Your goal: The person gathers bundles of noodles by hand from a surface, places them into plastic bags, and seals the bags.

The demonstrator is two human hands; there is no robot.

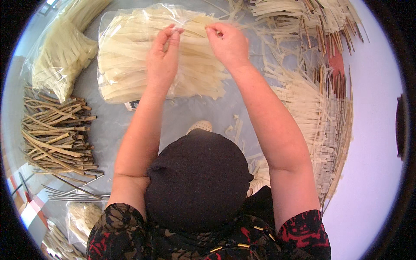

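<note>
A large clear plastic bag (105, 35) lies in front of me, filled with wide, flat, pale dried noodle strips (130, 65). The strips run crosswise, and their ragged ends stick out past the film on the right. My left hand (164, 52) is over the bag, pinching a fold of its clear film between thumb and fingers. To its right, my right hand (227, 44) is above the protruding strips, with thumb and forefinger drawn together. Whether a strip, some film or nothing is between those fingertips is too small to make out.
Another bag of noodle strips (60, 58) is at upper left, above stacked wooden sticks (58, 136). Thin metal rods (78, 195) lie below them. Strips on sticks (305, 107) line the right side. Part of a small device (132, 105) shows under the large bag's edge.
</note>
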